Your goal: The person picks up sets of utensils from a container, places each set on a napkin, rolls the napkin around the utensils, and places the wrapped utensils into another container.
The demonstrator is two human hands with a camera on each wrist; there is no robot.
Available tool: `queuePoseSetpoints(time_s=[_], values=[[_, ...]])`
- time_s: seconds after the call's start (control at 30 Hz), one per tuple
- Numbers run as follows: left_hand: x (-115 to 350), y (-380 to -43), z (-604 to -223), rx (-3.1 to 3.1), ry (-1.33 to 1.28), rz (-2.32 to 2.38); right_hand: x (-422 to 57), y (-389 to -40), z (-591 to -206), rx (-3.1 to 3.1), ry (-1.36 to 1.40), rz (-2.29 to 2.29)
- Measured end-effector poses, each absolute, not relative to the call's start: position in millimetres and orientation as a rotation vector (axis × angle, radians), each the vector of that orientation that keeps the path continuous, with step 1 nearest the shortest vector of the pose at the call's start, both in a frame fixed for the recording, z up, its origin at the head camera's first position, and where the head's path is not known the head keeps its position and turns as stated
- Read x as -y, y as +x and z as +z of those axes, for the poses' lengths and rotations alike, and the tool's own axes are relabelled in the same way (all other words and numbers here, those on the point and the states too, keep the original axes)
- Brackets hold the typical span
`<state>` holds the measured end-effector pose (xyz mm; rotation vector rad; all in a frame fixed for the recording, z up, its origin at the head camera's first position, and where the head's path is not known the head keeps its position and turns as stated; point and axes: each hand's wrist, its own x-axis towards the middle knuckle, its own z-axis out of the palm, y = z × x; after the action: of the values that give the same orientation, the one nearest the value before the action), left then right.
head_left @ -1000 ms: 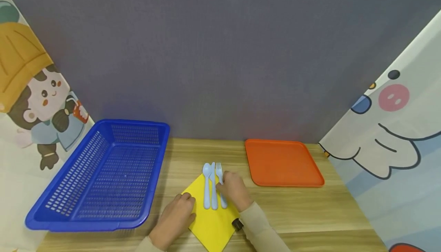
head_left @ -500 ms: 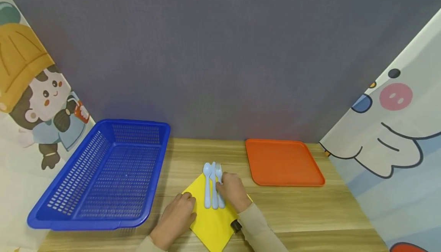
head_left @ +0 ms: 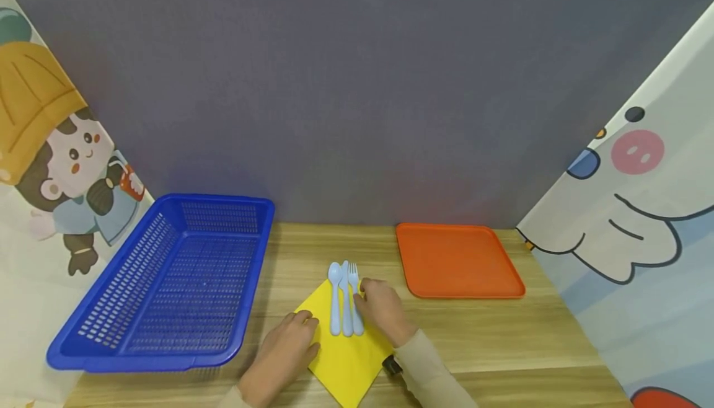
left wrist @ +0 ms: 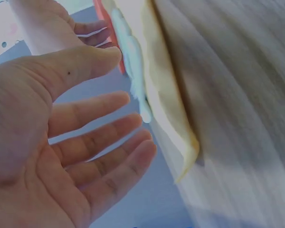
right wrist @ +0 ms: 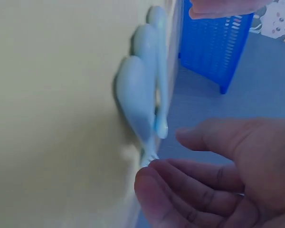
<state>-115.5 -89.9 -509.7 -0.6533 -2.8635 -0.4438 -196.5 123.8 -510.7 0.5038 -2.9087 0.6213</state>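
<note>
A yellow napkin lies turned like a diamond on the table, its layers showing in the left wrist view. Side by side on it rest a light blue spoon, a knife and a fork, heads pointing away past the far corner. At the napkin's left corner is my left hand, its fingers spread and holding nothing. My right hand hovers beside the fork's handle, thumb and fingers parted in the right wrist view, fingertips close to the fork.
On the left stands a large blue plastic basket with slotted walls. An orange tray lies at the back right of the wooden table. A grey panel closes off the back, with cartoon-printed cloth on both sides.
My right hand has drawn slightly to the right, its thumb and fingers parting from the fork's handle. The left hand stays at the napkin's left corner, and the cutlery lies almost as before.
</note>
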Motion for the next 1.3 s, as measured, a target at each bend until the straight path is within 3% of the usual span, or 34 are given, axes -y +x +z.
queuePoseSetpoints(time_s=[0.3, 0.77, 1.3], values=[[96, -96, -498, 2.863, -0.859, -0.411, -149, -164, -493, 2.88, 0.774, 0.373], [100, -94, -511, 2.924, -1.072, -0.479, -184, -128, -510, 2.648, 1.352, 0.273], [98, -96, -516, 2.953, -1.058, -0.511, -193, -125, -521, 2.665, 1.411, 0.377]])
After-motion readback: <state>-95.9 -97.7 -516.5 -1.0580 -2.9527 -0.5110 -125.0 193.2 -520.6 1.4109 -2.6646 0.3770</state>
